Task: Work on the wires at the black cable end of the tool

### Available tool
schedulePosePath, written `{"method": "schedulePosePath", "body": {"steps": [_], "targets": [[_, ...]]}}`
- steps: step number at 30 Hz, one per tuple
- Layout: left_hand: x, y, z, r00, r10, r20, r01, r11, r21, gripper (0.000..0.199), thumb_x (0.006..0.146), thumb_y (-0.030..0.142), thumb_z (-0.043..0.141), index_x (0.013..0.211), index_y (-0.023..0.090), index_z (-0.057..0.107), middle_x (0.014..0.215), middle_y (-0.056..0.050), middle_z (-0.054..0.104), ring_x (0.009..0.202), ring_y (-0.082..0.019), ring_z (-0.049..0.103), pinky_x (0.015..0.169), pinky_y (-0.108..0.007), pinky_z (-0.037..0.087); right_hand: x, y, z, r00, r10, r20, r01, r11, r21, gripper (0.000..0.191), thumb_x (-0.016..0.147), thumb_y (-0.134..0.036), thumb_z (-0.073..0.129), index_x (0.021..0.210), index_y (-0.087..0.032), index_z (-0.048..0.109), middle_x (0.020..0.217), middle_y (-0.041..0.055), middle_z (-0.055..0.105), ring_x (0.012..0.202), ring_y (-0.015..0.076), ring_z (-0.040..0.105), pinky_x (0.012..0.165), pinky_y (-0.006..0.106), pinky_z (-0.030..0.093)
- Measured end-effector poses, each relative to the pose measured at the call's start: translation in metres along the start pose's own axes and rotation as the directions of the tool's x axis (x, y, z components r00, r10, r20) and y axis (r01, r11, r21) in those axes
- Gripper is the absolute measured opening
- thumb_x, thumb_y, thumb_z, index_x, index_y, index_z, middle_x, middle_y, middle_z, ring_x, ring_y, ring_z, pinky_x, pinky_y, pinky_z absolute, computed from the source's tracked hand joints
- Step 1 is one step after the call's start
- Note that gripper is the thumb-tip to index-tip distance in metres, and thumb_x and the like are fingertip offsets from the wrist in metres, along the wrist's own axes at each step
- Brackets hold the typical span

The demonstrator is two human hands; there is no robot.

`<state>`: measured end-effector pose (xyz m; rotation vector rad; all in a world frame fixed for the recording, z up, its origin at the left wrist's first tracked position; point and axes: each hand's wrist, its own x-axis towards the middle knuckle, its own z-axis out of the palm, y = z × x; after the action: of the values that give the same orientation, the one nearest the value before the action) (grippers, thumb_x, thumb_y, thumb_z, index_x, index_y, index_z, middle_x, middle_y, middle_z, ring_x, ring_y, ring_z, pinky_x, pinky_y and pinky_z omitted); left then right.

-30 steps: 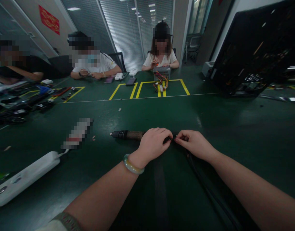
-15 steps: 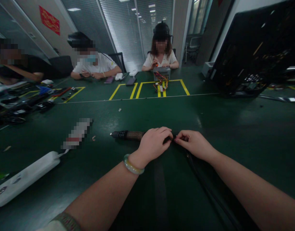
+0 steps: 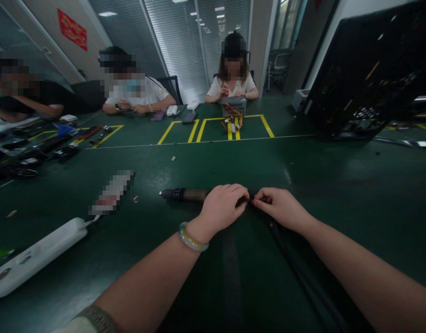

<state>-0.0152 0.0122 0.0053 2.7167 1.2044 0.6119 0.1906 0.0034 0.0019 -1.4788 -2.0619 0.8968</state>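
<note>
A brown-bodied, black-nosed power screwdriver (image 3: 194,195) lies on the surface (image 3: 213,159), pointing left; a black cable (image 3: 292,260) slants nearward to the right.

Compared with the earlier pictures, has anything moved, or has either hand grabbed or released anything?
Nothing visibly changed: no move, grab or release. The left hand stays on the dark tool, the right hand with its fingertips beside it; the black cable and white power strip lie as before.
</note>
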Motion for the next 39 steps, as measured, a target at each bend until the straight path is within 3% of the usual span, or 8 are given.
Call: {"method": "schedulePosePath", "body": {"steps": [21,39], "targets": [[-0.007,0.002,-0.001,0.996,0.039,-0.075,-0.035,0.998,0.058,0.015,0.084,0.021,0.06,0.098,0.021,0.057,0.099,-0.002,0.063,0.092,-0.019,0.06,0.081,-0.034,0.046,0.0,0.012,0.007,0.998,-0.05,-0.046,0.052,0.998,0.035,0.025,0.082,-0.043,0.06,0.085,-0.02,0.069,0.076,0.0,0.067,0.066,0.0144,0.058,0.057,0.025,0.041],[-0.019,0.013,-0.002,0.984,0.081,-0.16,-0.062,0.991,0.121,0.009,0.085,0.021,0.061,0.093,0.023,0.064,0.104,-0.001,0.063,0.101,-0.019,0.056,0.092,-0.035,0.041,0.0,0.015,0.011,0.991,-0.079,-0.11,0.079,0.997,0.002,0.027,0.077,-0.045,0.063,0.078,-0.019,0.069,0.068,-0.0006,0.066,0.064,0.0148,0.058,0.057,0.024,0.041]]}}
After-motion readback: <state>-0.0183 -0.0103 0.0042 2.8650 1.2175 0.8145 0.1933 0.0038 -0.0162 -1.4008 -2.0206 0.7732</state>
